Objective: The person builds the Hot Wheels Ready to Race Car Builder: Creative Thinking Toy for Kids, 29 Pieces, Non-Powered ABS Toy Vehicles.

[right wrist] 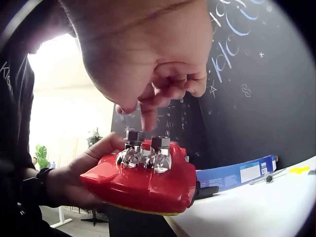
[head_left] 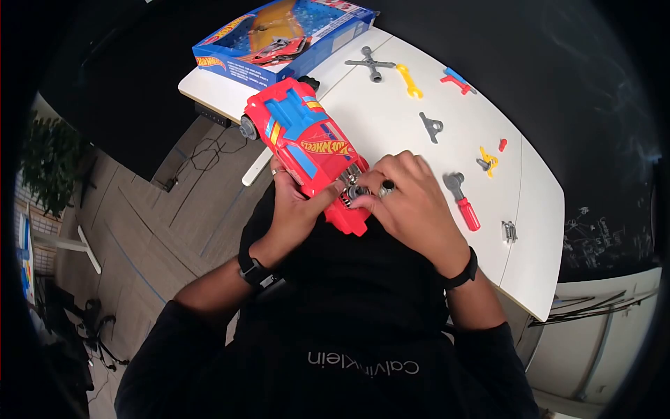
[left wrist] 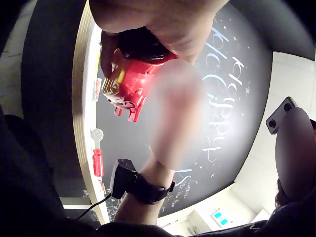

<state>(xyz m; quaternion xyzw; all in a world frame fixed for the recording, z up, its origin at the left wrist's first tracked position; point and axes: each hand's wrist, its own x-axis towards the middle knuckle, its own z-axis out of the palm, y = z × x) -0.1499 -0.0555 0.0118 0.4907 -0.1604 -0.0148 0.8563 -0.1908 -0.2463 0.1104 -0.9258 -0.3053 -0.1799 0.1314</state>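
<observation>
My left hand (head_left: 289, 220) grips the side of a red toy car (head_left: 307, 133), its thumb beside the chrome engine parts. Over those parts my right hand (head_left: 412, 202) bends down, thumb and index finger close to a grey bolt (head_left: 357, 190). The right wrist view has two grey hex bolts (right wrist: 134, 136) (right wrist: 160, 142) standing upright on chrome pieces (right wrist: 158, 161) in the car; the index fingertip of the right hand (right wrist: 148, 59) is just above the left bolt, and whether it touches cannot be told. Part of the car (left wrist: 136, 84) shows under the left hand (left wrist: 163, 19).
On the white table (head_left: 412, 167) are a blue box (head_left: 237, 73), a grey cross-shaped wrench (head_left: 368, 64), a yellow wrench (head_left: 410, 82), a red-handled tool (head_left: 468, 214), a chrome piece (head_left: 509, 232), a grey part (head_left: 431, 128) and several small coloured parts. A chalkboard (right wrist: 256, 113) stands behind.
</observation>
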